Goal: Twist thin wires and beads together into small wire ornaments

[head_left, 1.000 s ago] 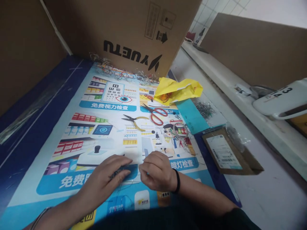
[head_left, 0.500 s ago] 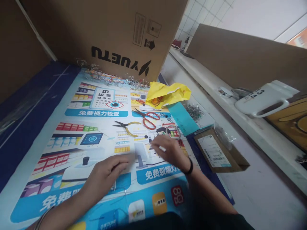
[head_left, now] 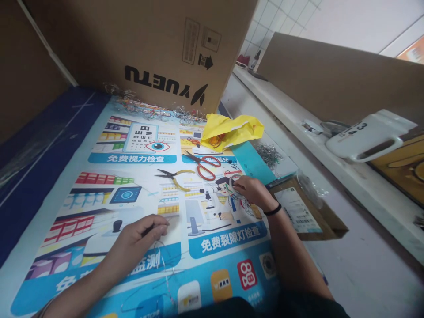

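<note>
My right hand (head_left: 253, 192) has its fingers closed on the edge of a small whitish ring (head_left: 231, 181), which looks like a coil or a roll; the hand hides much of it. Below that hand lies a small tangle of thin wire (head_left: 245, 205). My left hand (head_left: 145, 232) hovers low over the printed sheet (head_left: 195, 170), fingers curled and pressed together; what they hold, if anything, is too small to make out. Thin wire strands (head_left: 167, 276) lie just below it. Yellow-handled pliers (head_left: 175, 176) and red-handled scissors (head_left: 205, 165) rest with open jaws and blades beyond my hands.
A yellow bag (head_left: 232, 130) lies open near the large cardboard box (head_left: 159, 39). Silvery wire tangles (head_left: 192, 115) line the box's foot. At the right are a teal strip (head_left: 253, 163), an open small carton (head_left: 298, 207), and a ledge with a white mug (head_left: 367, 137).
My right hand has moved right and up onto the whitish ring. My left hand has drawn back a little to the left, uncovering the wire strands below it.
</note>
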Demonstrator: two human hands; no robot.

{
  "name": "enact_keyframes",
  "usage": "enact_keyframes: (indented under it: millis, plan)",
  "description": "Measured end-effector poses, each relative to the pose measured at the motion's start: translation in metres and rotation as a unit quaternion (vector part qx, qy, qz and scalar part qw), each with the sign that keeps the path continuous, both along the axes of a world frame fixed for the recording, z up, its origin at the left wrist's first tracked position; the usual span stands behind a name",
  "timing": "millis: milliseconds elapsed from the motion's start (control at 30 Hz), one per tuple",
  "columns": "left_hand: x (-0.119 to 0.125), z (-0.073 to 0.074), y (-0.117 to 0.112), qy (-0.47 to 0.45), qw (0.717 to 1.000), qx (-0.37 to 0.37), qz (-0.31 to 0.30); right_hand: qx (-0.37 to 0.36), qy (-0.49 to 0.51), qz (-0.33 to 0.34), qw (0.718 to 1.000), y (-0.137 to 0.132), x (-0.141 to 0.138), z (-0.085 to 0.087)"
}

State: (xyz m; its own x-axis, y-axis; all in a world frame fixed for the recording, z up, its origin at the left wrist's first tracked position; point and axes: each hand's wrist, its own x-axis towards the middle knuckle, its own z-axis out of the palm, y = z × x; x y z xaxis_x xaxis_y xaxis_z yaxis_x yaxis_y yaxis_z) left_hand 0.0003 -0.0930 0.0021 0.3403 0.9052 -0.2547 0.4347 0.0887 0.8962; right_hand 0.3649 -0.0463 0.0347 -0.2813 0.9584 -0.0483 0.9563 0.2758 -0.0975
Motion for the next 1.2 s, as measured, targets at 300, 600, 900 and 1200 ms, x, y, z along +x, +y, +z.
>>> enact_keyframes:
  millis: [300,600,900,1200]
  plan:
    - [0.000,-0.008,-0.001,0.005,1.000,-0.004,-0.018,0.007,-0.140,-0.017,0.990,0.000,-0.008,-0.005]
    - [0.003,0.007,0.000,-0.004,0.999,0.016,-0.039,0.008,-0.123,-0.024,0.992,0.008,-0.008,-0.009]
    - [0.002,0.005,0.000,0.000,0.999,0.017,-0.050,-0.007,-0.042,-0.043,0.998,0.010,0.009,-0.005]
    - [-0.010,0.020,0.008,0.073,0.983,0.023,-0.165,-0.025,0.231,0.128,0.964,-0.037,-0.110,-0.006]
